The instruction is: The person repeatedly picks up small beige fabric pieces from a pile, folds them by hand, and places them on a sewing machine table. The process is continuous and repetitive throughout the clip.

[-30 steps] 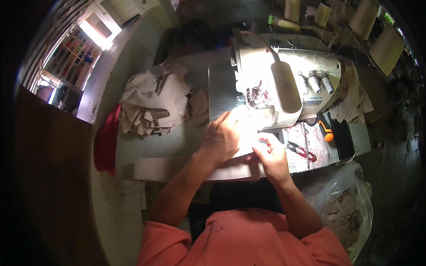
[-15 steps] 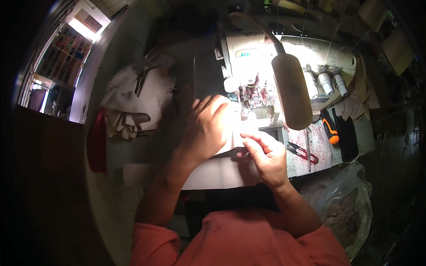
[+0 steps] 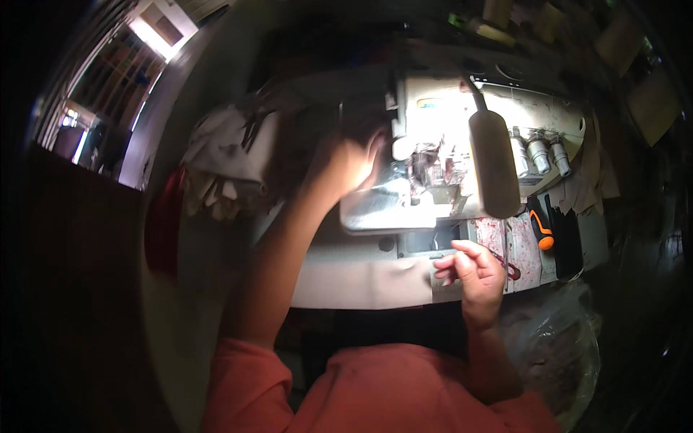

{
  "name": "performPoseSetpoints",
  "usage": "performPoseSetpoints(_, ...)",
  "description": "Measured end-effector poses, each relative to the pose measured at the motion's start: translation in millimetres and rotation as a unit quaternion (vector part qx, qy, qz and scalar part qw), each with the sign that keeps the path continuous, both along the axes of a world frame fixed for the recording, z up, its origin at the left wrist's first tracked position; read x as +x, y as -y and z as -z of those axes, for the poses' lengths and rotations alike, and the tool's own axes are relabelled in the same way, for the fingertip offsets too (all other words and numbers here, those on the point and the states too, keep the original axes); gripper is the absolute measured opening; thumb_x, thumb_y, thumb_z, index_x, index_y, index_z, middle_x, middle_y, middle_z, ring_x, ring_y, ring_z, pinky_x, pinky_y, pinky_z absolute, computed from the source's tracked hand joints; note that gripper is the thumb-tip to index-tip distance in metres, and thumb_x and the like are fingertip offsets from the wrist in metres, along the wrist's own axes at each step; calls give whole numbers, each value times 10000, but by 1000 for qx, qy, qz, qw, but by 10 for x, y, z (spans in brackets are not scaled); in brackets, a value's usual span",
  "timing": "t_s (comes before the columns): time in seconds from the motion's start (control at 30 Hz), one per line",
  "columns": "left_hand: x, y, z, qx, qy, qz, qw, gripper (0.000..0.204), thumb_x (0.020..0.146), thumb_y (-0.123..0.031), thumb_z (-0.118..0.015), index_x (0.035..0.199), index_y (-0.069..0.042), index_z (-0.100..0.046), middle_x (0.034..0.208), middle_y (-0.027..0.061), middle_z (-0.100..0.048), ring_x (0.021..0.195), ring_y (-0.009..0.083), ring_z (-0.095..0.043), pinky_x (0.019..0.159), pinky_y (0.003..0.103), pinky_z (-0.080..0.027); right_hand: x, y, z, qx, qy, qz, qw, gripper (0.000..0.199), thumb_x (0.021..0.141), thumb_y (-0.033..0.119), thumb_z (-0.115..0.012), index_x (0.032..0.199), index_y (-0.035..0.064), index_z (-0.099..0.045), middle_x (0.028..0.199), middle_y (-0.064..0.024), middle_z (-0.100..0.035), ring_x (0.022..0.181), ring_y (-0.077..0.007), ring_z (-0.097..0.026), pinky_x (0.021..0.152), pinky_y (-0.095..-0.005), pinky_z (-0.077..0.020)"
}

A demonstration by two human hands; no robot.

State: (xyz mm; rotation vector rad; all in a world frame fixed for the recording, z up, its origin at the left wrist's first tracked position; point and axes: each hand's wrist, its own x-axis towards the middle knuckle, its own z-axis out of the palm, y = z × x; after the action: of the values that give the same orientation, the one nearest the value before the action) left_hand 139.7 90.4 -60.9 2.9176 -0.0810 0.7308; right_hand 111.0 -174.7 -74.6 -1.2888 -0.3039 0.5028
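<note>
Since the earlier frame, the left hand [image 3: 354, 164] has moved off to the far side, beside the left end of the overlock sewing machine [image 3: 451, 108], and the right hand [image 3: 478, 278] has drawn back toward the near edge of the tabletop [image 3: 325, 250]. Pale cloth that was under both hands no longer covers the machine's bed plate [image 3: 386, 209], which now shows bright under the lamp [image 3: 494, 166].

Motion and shadow blur the left hand's fingers, so whether they are clamped on something cannot be told. On the right hand the fingers are loosely curled and apart, with nothing visible between them; they hover near the right end of a pale fabric strip [image 3: 364, 283], though contact cannot be made out. That strip lies along the near edge of the tabletop, left of the right hand.

Left of the machine sits a heap of pale cloth pieces [image 3: 231, 155]. To the right of the right hand are red-handled thread snips [image 3: 513, 271], partly hidden by it, and an orange-and-black handled tool [image 3: 543, 234]. A clear plastic bag [image 3: 577, 332] hangs at the near right.
</note>
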Motion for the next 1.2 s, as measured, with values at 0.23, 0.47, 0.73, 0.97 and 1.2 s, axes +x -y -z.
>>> performPoseSetpoints(0.23,-660,546,-303,-92,-16,0,996,162,735,-195,-574,728,-34,-560,657,114,-563,625,271,-550,578,365,-428,-90,346,93,-35,17,24,999,196,863,89,-411,997,-28,-493,771,-102,-596,631,-104,-545,549,-194,-415)
performPoseSetpoints(0.47,-1022,1183,192,-269,-50,-42,961,241,659,-219,-661,724,-25,-534,776,95,-509,785,247,-472,692,335,-378,-249,335,-25,-64,29,-16,997,189,862,100,-427,991,-21,-495,777,-81,-594,640,-90,-537,557,-188,-414)
performPoseSetpoints(0.73,-1039,1145,249,-391,63,79,915,72,717,-103,-593,721,-33,-579,748,80,-540,740,230,-488,688,318,-395,-198,268,-93,-130,106,-27,985,197,803,91,-517,972,-9,-520,842,-81,-572,675,-110,-515,562,-202,-412)
performPoseSetpoints(0.97,-1679,1321,-134,-284,195,73,936,187,752,-185,-576,884,-57,-538,835,103,-499,767,260,-490,695,349,-414,-220,-248,-463,-174,245,-117,947,102,711,40,-610,770,-5,-540,734,-72,-546,619,-141,-506,558,-241,-415)
performPoseSetpoints(1.2,-2320,371,151,-872,416,11,258,557,855,-396,-381,1254,-27,-258,1270,106,-342,1173,282,-325,978,424,-255,-323,-241,-581,-24,16,-85,996,100,793,59,-507,838,-20,-550,732,-31,-577,639,-70,-535,617,-207,-436)
